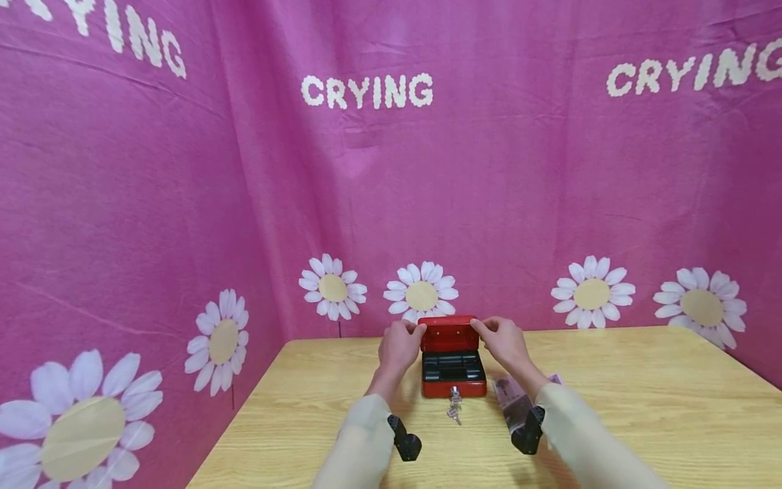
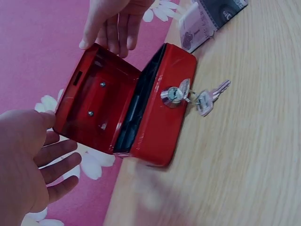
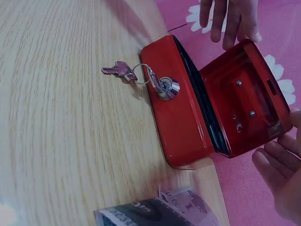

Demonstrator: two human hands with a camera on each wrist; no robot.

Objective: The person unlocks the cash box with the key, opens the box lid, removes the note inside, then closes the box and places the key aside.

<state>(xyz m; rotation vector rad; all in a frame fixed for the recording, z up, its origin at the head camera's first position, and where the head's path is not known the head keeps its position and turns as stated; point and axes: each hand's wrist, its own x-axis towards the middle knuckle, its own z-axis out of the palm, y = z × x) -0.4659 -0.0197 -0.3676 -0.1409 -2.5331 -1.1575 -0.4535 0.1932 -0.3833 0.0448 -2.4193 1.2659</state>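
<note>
A red cash box (image 1: pixel 454 388) stands on the table with its lid (image 1: pixel 449 336) raised and a black compartment tray (image 1: pixel 452 367) inside. My left hand (image 1: pixel 398 350) holds the lid's left upper corner, thumb at the edge and the other fingers behind it. At the opposite corner, my right hand (image 1: pixel 504 343) grips the lid in the same way. Keys on a ring (image 2: pixel 207 100) hang from the round lock (image 2: pixel 173 95) on the box's front, one of them in the lock.
Purple-grey banknotes (image 1: pixel 512 401) lie right of the box, partly under my right forearm. The wooden table (image 1: pixel 641 407) meets a pink curtain (image 1: pixel 489 204) with daisies behind and to the left. Each wrist carries a black camera mount (image 1: pixel 406 440).
</note>
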